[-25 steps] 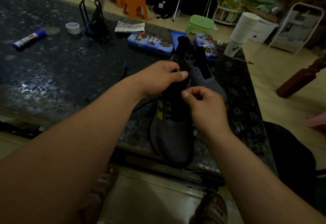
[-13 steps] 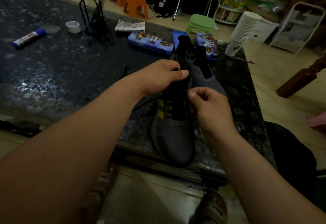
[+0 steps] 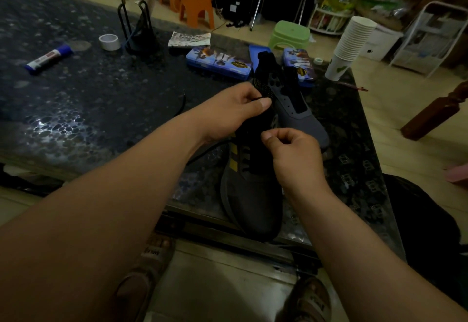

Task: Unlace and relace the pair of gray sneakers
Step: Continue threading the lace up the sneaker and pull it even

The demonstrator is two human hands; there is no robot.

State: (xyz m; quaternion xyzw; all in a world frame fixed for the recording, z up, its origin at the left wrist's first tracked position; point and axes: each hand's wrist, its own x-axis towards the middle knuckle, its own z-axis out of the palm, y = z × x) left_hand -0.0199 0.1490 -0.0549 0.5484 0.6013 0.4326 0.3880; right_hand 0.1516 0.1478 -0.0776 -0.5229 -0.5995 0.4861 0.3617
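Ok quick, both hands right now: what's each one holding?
Left hand: closed, pinching the black lace above the near sneaker.
Right hand: closed in a pinch over the sneaker; what it grips, if anything, cannot be told.

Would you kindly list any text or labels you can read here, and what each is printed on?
None can be read.
Glue stick: red label band, print too blurred.
Near pencil case: gold emblem, lettering too small.
Far pencil case: gold emblem, unreadable.
Printed packet: pattern only, no legible words.
Sandal strap: pale marks, blurred.
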